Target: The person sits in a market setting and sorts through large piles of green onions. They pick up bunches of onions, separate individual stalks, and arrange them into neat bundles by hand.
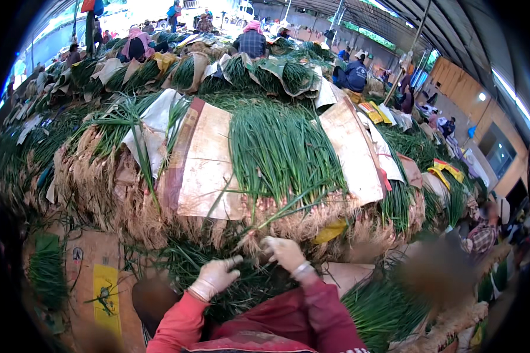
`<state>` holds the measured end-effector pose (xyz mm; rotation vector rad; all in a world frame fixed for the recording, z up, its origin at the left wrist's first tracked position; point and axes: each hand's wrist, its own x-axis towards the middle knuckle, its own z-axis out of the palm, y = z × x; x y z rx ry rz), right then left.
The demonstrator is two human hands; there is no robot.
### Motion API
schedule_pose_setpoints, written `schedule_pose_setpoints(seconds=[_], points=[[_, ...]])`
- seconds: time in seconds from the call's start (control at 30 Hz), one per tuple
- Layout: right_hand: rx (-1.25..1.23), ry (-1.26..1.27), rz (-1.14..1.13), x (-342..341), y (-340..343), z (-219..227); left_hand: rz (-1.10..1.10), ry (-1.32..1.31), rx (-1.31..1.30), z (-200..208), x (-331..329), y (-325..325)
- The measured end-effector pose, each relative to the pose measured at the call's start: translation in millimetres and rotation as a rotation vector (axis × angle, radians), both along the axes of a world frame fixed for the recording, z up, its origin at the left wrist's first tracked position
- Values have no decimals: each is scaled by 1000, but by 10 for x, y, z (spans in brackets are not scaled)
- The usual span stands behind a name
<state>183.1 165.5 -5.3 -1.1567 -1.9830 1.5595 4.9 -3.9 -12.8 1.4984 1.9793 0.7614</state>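
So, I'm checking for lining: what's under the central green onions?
Pale sheets flank the green onions left and right; what lies directly beneath, including any join, is covered.

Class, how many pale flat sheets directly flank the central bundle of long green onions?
2: a pale flat sheet left of the green onions and another sheet right of them; others may be hidden.

Ahead I see a person in plaid (252, 45), a person in dark blue (355, 76); to my right, wooden wall (462, 85), window (496, 153); roof (471, 38) above.
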Motion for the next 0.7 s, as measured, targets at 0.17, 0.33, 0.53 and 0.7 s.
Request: schedule_pose_setpoints(seconds=[0.17,0.33,0.53,0.7], points=[[426,-405,-90,-794,188,-589,-72,-219,3,203,-320,-78],[714,-681,-425,-553,-173,-320,111,-632,181,66,-391,-143],[908,-471,-321,-460,-709,243,107,-1019,152,220,-155,-142],[853,-569,135,-456,-1276,271,163,-1199,16,33,-33,-90]])
